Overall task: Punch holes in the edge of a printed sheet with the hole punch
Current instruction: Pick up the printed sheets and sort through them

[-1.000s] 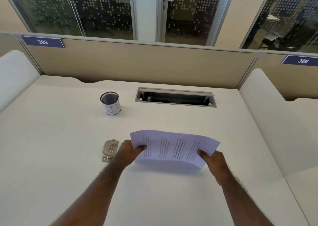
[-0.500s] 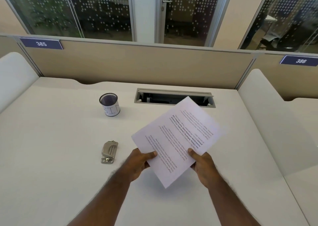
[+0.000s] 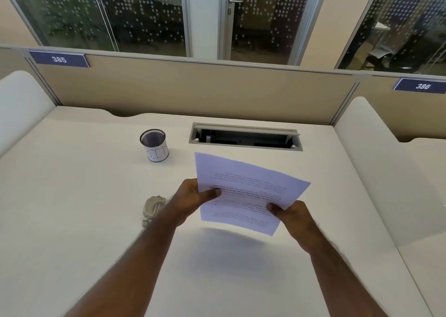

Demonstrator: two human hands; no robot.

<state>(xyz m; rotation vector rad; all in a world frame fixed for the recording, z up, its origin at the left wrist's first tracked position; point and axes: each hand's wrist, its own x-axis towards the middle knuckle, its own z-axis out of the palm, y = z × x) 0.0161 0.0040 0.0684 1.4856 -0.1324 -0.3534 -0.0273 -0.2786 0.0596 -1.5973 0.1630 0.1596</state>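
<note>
I hold a white printed sheet [image 3: 246, 191] in the air above the desk, its text upside down to me. My left hand [image 3: 193, 199] pinches its left edge with the thumb on top. My right hand [image 3: 288, 214] grips its lower right edge. A small silver hole punch [image 3: 152, 207] lies on the white desk [image 3: 72, 208] just left of my left wrist, partly hidden behind it. Neither hand touches the punch.
A black mesh cup [image 3: 154, 145] with a white label stands at the back left. An open cable tray [image 3: 245, 139] is set into the desk behind the sheet. Beige partitions [image 3: 193, 90] close the back, and white dividers stand at both sides.
The sheet has been turned in my hands from lying diagonally to a squarer position with the text upside down. My left hand moved up onto its left edge.
</note>
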